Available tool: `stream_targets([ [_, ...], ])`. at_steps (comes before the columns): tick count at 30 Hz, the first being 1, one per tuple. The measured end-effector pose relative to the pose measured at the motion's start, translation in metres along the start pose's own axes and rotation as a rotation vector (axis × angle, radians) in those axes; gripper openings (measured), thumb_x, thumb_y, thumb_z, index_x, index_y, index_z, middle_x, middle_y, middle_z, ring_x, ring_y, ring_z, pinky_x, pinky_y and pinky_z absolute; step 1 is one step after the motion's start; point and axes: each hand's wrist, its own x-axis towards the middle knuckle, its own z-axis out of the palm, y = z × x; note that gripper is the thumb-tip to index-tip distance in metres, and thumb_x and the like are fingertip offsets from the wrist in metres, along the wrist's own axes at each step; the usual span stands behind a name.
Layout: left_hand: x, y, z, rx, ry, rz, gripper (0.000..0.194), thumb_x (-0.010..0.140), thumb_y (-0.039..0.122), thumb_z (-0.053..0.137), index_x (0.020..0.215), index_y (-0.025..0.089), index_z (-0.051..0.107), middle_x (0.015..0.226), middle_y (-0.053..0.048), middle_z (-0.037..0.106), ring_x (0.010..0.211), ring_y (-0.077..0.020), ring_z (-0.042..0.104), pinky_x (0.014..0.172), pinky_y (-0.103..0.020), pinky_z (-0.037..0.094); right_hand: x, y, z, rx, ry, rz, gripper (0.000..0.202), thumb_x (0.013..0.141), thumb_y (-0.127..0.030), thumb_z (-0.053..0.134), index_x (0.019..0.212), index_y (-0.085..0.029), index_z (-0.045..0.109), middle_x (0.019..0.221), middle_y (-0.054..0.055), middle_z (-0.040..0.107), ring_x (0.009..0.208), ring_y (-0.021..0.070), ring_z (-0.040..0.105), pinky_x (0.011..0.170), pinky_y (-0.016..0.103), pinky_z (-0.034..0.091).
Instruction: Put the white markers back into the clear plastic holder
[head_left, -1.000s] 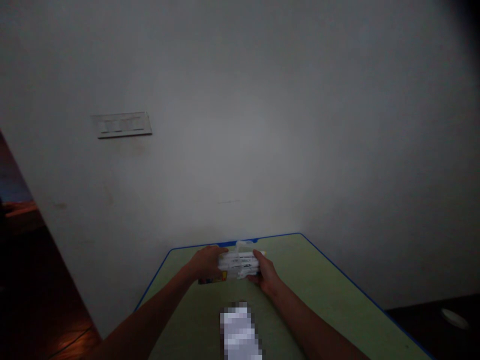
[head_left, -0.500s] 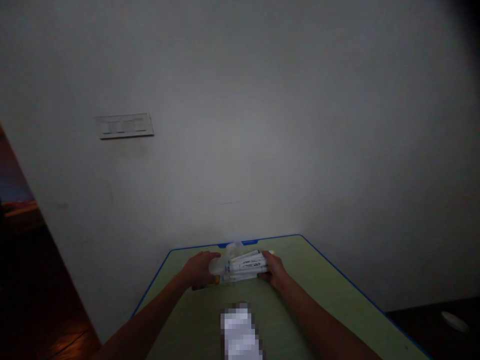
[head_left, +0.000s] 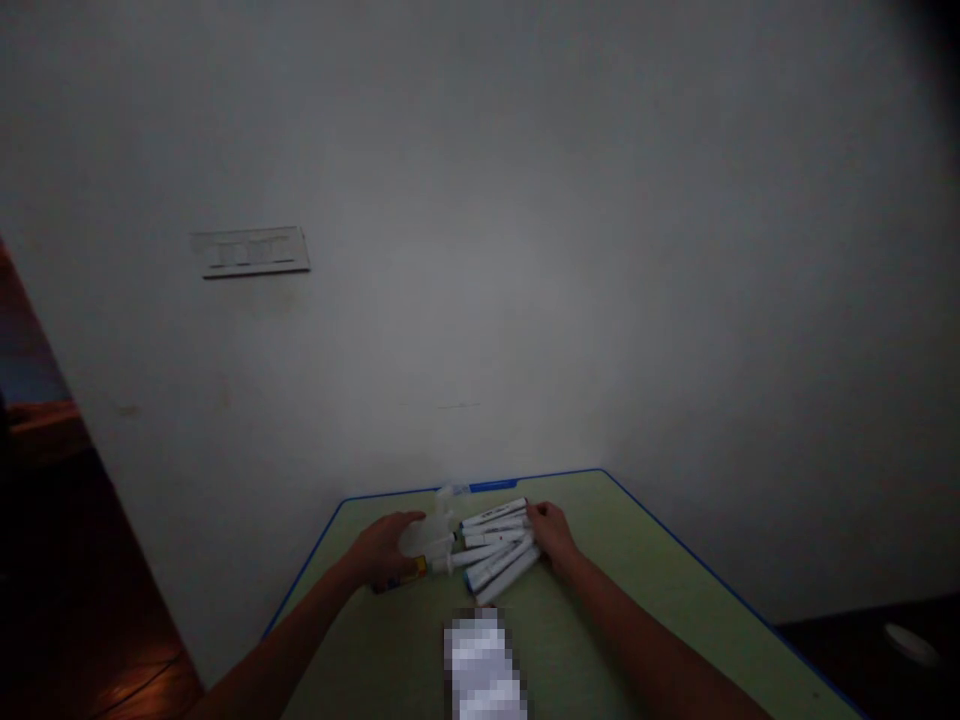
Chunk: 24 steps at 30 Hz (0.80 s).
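My left hand [head_left: 386,550] is closed around a clear plastic case [head_left: 420,537], with a small yellow-and-red label [head_left: 412,571] at its lower side. A translucent flap of the case stands up toward the table's far edge. Several white marker pens [head_left: 499,540] lie fanned out on the table, right of the case. One pen's left end still reaches into the case opening. My right hand [head_left: 551,530] has its fingers closed at the pens' right ends. Its fingertips are partly hidden behind them.
The pale green table [head_left: 637,600] has a blue rim and stands against a grey wall [head_left: 480,250]. A pixelated rectangular object [head_left: 486,665] lies near the table's front. On the wall is a switch plate [head_left: 255,252].
The case in my left hand has moved slightly left, apart from most of the pens. The bundle has spread into a fan on the table, toward me.
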Motion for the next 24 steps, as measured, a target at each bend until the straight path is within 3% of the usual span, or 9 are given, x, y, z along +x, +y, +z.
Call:
stream_targets([
  [4,-0.004,-0.004,0.0,-0.018,0.002,-0.019,0.069,0.058,0.029,0.062,0.124,0.022,0.041,0.128,-0.007,0.049,0.113,-0.0203,0.047,0.093,-0.029,0.038,-0.003,-0.001,-0.001,-0.352,0.089,-0.137,0.017,0.076,-0.025,0.043,0.082,-0.015,0.055,0.088,0.01,0.061,0.086,0.0198,0.054,0.074,0.029,0.039],
  [14,-0.005,-0.006,-0.001,-0.064,-0.004,-0.046,0.071,0.056,0.028,0.063,0.124,0.02,0.043,0.127,-0.011,0.049,0.112,-0.0243,0.048,0.093,-0.032,0.038,-0.029,-0.018,-0.002,-0.913,0.048,-0.485,0.024,0.08,-0.027,0.041,0.093,-0.015,0.058,0.101,0.014,0.054,0.1,0.0235,0.044,0.081,0.031,0.034],
  [16,-0.004,-0.007,-0.001,-0.078,-0.008,-0.045,0.07,0.057,0.027,0.063,0.124,0.02,0.043,0.127,-0.01,0.049,0.113,-0.0239,0.048,0.094,-0.033,0.036,-0.034,-0.026,0.005,-0.996,-0.047,-0.628,0.027,0.081,-0.024,0.039,0.099,-0.016,0.058,0.103,0.012,0.054,0.1,0.0213,0.045,0.083,0.029,0.034],
  [19,-0.003,-0.006,-0.002,-0.1,-0.012,-0.034,0.071,0.055,0.027,0.064,0.123,0.02,0.044,0.127,-0.009,0.049,0.113,-0.0241,0.047,0.095,-0.032,0.035,-0.041,-0.036,0.025,-1.015,-0.29,-0.815,0.029,0.08,-0.019,0.04,0.102,-0.02,0.058,0.102,0.007,0.057,0.099,0.0181,0.046,0.085,0.027,0.033],
  [21,-0.003,-0.004,-0.001,-0.115,-0.01,-0.019,0.071,0.055,0.026,0.064,0.123,0.018,0.045,0.127,-0.01,0.05,0.114,-0.0241,0.047,0.096,-0.032,0.034,-0.045,-0.04,0.042,-1.048,-0.412,-0.875,0.03,0.077,-0.016,0.041,0.101,-0.02,0.059,0.1,0.006,0.059,0.097,0.0175,0.048,0.084,0.026,0.034],
  [24,-0.005,-0.001,-0.001,-0.135,0.0,0.008,0.071,0.055,0.025,0.063,0.123,0.018,0.045,0.127,-0.009,0.05,0.113,-0.0231,0.047,0.095,-0.031,0.035,-0.046,-0.04,0.065,-1.102,-0.467,-0.867,0.03,0.072,-0.014,0.044,0.095,-0.019,0.062,0.094,0.006,0.062,0.093,0.0188,0.052,0.079,0.026,0.037],
])
